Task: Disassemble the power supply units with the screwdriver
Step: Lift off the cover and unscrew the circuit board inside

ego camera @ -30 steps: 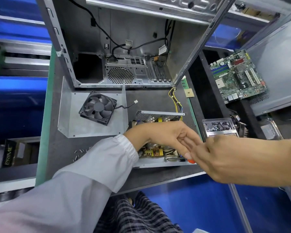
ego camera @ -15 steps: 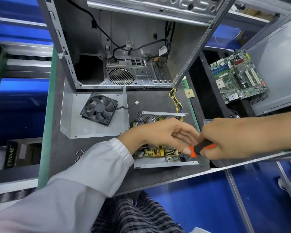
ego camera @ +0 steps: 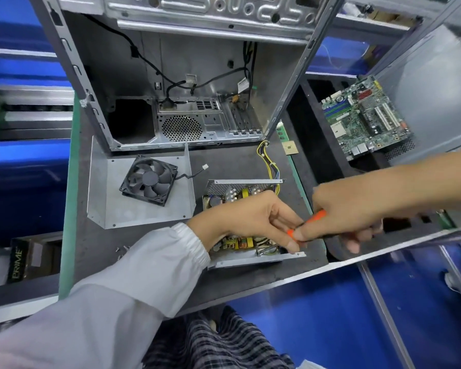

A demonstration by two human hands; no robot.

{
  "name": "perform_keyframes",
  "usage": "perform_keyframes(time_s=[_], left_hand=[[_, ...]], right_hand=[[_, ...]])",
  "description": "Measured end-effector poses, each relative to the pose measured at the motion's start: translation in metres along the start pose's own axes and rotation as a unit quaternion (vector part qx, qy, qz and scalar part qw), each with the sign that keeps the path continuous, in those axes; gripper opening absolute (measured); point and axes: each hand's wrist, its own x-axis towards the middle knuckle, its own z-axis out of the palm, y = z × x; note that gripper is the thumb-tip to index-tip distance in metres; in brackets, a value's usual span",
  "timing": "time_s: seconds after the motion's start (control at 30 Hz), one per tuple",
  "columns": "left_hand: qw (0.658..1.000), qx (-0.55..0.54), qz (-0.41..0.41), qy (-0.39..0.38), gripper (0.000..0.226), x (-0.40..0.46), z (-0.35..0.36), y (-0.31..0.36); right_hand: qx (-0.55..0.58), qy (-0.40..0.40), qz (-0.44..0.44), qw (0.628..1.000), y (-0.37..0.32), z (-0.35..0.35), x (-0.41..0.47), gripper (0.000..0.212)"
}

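White sleeve fabric (ego camera: pixel 133 265) covers the left forearm, which reaches in from the lower left. The left hand (ego camera: pixel 246 222) hovers over the opened power supply unit (ego camera: pixel 246 245), fingers curled, with fingertips meeting the orange tip of the screwdriver (ego camera: pixel 308 222). The right hand (ego camera: pixel 357 211) enters from the right side, fingers wrapped around the screwdriver's orange-and-black handle; the two hands touch at the tool. Whether the left hand pinches the screwdriver or merely touches it cannot be determined.

The power supply unit lies directly beneath the left hand on the dark workbench (ego camera: pixel 240 161), cover removed, with coils, capacitors and a circuit board exposed. A yellow, blue and black wire bundle (ego camera: pixel 270 166) runs away from the unit's far right corner.

Left of the left hand's wrist, several loose screws (ego camera: pixel 121 249) lie on the bench. Beyond them, to the far left of the left hand, a bent sheet-metal cover (ego camera: pixel 133 209) carries a black cooling fan (ego camera: pixel 148 179) with a short lead and white plug.

Far left of the sleeve, below bench level, a dark box (ego camera: pixel 19 262) reads "PRIME".

Beyond both hands, an empty computer case (ego camera: pixel 186 97) stands open, with loose black cables inside. Far beyond the right hand, a green motherboard (ego camera: pixel 365 118) rests tilted; its markings are illegible.
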Motion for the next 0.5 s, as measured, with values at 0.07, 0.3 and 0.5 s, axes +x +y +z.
perform_keyframes(time_s=[0.07,0.3,0.5], left_hand=[[1.000,0.006,0.003,0.003,0.037,0.004,0.005,-0.001],[0.993,-0.004,0.017,-0.119,0.038,0.004,-0.011,0.015],[0.996,-0.005,0.023,-0.085,0.049,-0.003,-0.009,0.009]], right_hand=[[0.140,-0.062,0.040,0.987,0.005,0.001,0.002,0.033],[-0.569,0.301,-0.212,0.735,0.018,0.035,-0.008,0.020],[-0.508,0.308,-0.273,0.757,-0.007,0.028,-0.014,0.019]])
